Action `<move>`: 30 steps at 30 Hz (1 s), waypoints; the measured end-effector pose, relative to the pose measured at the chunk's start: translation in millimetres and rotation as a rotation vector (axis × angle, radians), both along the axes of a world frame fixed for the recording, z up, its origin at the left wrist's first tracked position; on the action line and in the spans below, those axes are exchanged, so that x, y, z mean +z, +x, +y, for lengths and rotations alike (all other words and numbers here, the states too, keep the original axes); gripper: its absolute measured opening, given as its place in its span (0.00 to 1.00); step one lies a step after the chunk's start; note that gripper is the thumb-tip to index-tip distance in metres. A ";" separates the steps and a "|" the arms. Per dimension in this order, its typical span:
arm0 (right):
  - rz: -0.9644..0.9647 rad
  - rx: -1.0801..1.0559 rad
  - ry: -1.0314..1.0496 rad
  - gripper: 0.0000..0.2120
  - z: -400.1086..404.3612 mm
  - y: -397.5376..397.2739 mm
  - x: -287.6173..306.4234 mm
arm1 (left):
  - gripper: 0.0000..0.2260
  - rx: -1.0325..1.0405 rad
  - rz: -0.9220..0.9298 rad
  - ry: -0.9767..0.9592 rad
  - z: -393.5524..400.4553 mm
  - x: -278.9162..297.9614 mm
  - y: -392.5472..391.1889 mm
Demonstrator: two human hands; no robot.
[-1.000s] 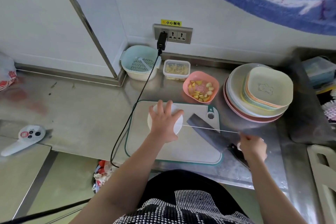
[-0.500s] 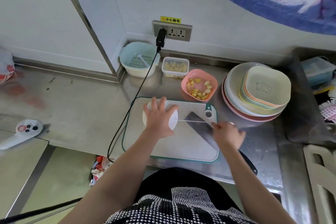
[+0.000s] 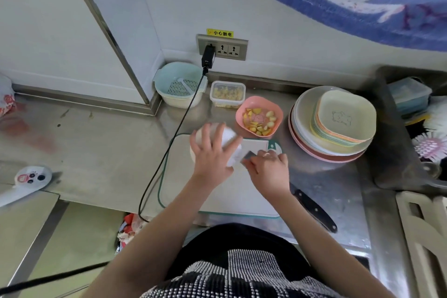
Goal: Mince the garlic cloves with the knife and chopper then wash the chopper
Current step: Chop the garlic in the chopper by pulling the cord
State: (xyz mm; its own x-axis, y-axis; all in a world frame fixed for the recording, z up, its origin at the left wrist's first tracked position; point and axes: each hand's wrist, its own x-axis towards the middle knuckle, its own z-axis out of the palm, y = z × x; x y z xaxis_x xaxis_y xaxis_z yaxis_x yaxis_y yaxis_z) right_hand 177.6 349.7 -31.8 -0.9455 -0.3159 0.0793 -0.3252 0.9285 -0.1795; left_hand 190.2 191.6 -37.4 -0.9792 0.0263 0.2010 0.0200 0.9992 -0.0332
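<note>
Head view: left hand (image 3: pixel 210 155) lying on round white plastic pull-cord chopper (image 3: pixel 223 143), fingers spread and curled over its domed lid. Chopper blurred, sitting at far edge of white green-rimmed cutting board (image 3: pixel 179 184). Right hand (image 3: pixel 268 169) closing beside chopper; what it is pinching cannot be told. Black-handled cleaver (image 3: pixel 314 209) lying across board, blade under right hand, handle resting on steel counter (image 3: pixel 96 147). Pink bowl of garlic cloves (image 3: pixel 258 116) sitting just beyond board.

Pink bowl (image 3: pixel 244 113), white green-rimmed cutting board (image 3: pixel 179 176), black-handled knife (image 3: pixel 314 210), pale-blue strainer basket (image 3: pixel 169 75).
</note>
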 end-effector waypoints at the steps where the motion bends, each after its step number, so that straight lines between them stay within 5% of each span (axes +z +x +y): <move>1: -0.050 0.021 0.005 0.17 -1.4 1.0 -0.7 | 0.38 0.032 -0.062 -0.002 -1.7 -1.1 0.1; 14: -0.306 0.100 0.092 0.19 -20.8 5.5 -11.3 | 0.36 0.029 -0.304 -0.058 5.2 -16.6 10.6; 25: -0.301 -0.776 0.241 0.24 128.9 -18.9 -20.6 | 0.41 0.032 -0.415 0.031 -2.1 -7.5 -2.0; 28: -0.201 -0.694 0.202 0.22 111.0 -23.2 -9.2 | 0.41 0.046 -0.431 0.055 -2.9 -6.3 -5.8; 30: -0.362 -0.384 0.122 0.22 64.1 -20.3 -4.2 | 0.41 0.046 -0.437 0.052 -1.9 -7.3 -5.8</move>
